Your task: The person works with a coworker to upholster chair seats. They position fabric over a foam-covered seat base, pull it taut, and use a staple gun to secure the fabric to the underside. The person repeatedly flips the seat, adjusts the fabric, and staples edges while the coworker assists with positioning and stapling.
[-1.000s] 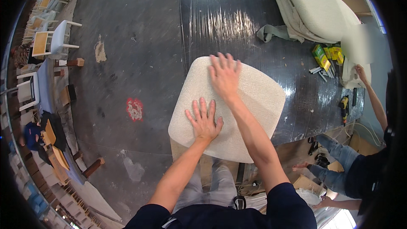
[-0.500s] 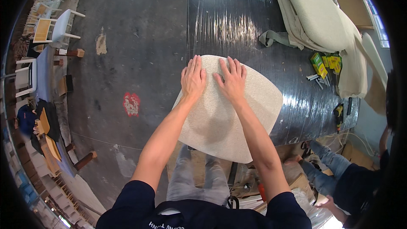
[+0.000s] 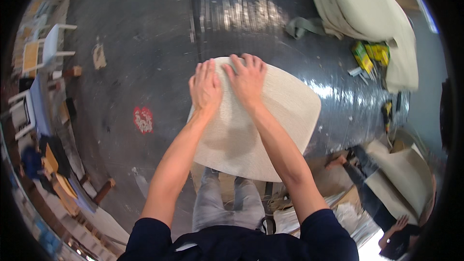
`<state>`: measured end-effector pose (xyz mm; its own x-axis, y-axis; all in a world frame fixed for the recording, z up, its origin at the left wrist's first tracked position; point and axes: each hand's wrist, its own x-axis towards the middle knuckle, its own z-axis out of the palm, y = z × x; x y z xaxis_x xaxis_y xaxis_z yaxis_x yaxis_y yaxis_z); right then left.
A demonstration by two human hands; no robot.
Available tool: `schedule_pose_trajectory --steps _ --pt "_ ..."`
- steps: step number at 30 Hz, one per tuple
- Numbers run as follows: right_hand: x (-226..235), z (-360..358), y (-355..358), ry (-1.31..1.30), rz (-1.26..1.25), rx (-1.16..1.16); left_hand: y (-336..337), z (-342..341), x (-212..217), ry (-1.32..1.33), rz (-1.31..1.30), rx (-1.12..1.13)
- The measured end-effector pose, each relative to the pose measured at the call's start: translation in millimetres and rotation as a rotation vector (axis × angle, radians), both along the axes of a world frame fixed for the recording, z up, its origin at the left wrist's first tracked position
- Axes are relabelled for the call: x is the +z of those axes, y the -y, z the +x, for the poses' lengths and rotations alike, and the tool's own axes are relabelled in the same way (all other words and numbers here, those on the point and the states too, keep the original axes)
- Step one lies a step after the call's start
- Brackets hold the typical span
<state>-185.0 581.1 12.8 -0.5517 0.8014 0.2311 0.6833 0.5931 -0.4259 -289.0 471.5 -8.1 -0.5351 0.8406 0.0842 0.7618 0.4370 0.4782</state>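
A cream fabric-covered chair seat pad (image 3: 290,104), rounded at its corners, lies on the dark, film-covered worktop right in front of me. Its near edge juts past the worktop's front edge above my legs. My left hand (image 3: 206,89) rests on the far left part of the pad, fingers stretched forward and close together at the rim. Beside it, my right hand (image 3: 249,79) presses flat near the far edge with the thumb spread off to the left. Fingertips of both hands reach the far rim. The pad's underside is hidden.
Cream fabric-covered padding (image 3: 360,9) lies at the far right. Near it are green-yellow boxes (image 3: 369,55), metal strips (image 3: 362,73) and a yellow-black power tool (image 3: 387,113). At lower right a co-worker handles a pale panel (image 3: 396,179). Chairs (image 3: 46,48) line the left.
My view has shifted a little, and both hands sit slightly further left and forward over the pad's far rim. At right, a pale panel has come into view with the co-worker.
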Motion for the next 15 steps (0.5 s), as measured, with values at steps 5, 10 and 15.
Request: schedule_pose_trajectory --steps 5,10,15 --pt "-0.4 -2.0 3.7 0.02 -0.049 -0.002 6.8 0.0 2.9 -0.017 -0.127 -0.012" --pt "0.7 108.7 -6.5 0.012 0.037 -0.032 6.2 8.6 8.6 0.002 -0.201 0.024" --pt "3.3 246.3 -7.7 0.153 -0.195 -0.661 5.9 10.7 6.8 -0.013 -0.115 0.093"
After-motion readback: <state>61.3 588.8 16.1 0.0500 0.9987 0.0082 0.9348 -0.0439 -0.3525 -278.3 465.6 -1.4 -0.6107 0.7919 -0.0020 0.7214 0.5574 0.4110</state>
